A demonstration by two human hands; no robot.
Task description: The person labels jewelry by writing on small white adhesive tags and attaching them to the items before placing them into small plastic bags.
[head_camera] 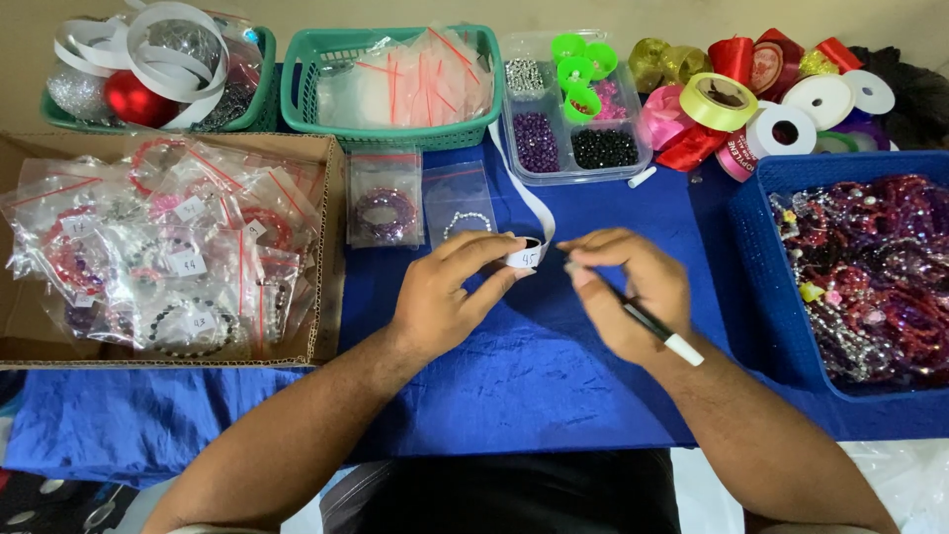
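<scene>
Bare forearms, no sleeves, dark trousers

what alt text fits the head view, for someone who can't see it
Over a blue cloth, the left hand pinches a white paper strip while the right hand holds a pen. A cardboard box of bagged bracelets sits left, a blue basket of beads right.

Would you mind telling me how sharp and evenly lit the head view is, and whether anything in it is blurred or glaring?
Head view: light is soft and even, with only faint shadows under the hands; the right hand holding the pen is slightly motion-blurred, the left hand on the white ribbon sharper; the plastic bags show mild glare; the edges bow a little.
</scene>
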